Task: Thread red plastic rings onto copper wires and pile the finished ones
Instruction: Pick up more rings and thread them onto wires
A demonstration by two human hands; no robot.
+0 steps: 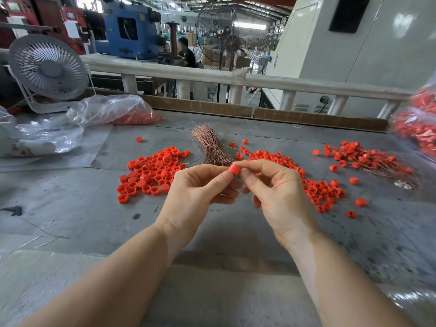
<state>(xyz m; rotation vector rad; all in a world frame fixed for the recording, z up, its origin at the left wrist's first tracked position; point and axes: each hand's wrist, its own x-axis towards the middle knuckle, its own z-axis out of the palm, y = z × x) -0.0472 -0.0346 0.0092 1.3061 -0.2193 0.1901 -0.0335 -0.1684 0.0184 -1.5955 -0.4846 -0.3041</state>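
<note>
Above the table (70,208): both hands raised
Left hand (200,192): pinches red ring (234,169)
Right hand (278,194): pinches same ring

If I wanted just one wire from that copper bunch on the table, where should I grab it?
Probably at the far end of the copper wire bundle, coming from above. There the tips fan apart, so fingers can pinch a single strand. Nearer the hands, the wires lie packed together, with loose red rings crowding both sides.

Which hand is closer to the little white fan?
Left. The left hand is on the same side as the white fan, though well below it; the right hand is farther across.
</note>
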